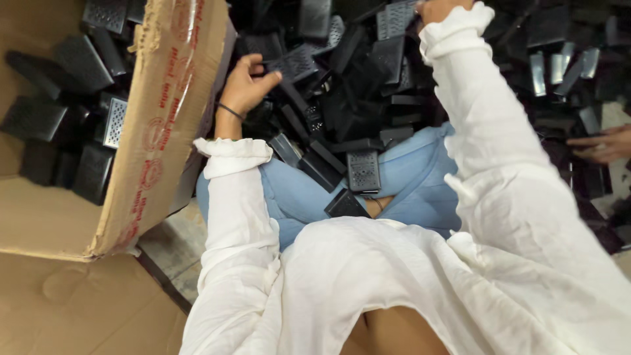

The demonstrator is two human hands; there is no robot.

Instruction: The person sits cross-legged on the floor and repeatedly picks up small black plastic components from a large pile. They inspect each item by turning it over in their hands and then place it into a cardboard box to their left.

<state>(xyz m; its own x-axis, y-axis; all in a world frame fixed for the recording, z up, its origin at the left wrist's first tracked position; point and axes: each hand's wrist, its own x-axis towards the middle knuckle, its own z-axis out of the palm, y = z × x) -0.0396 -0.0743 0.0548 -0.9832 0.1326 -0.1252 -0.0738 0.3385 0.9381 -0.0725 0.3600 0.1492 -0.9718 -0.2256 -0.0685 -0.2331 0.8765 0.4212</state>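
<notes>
1. Head view: your left hand (246, 82) reaches into the heap of black perforated plastic casings (355, 98), with thumb and fingers pinched on the edge of one flat perforated casing (296, 62) at the heap's near left edge.
2. A thin dark band sits on your left wrist, just above the rolled white cuff.
3. Your right hand (437, 8) is raised at the top edge of the frame. Only the wrist and the base of the hand show, so you cannot tell how its fingers stand or whether it has anything.
4. A few casings have spilled onto your lap: a grey-faced one (363, 171) lies on the blue trousers, with a plain black one (345, 205) just below it.
5. To your left, an open cardboard box (158, 144) with red print holds more casings.
6. At the right edge, another person's hand (601, 144) rests on the heap.
</notes>
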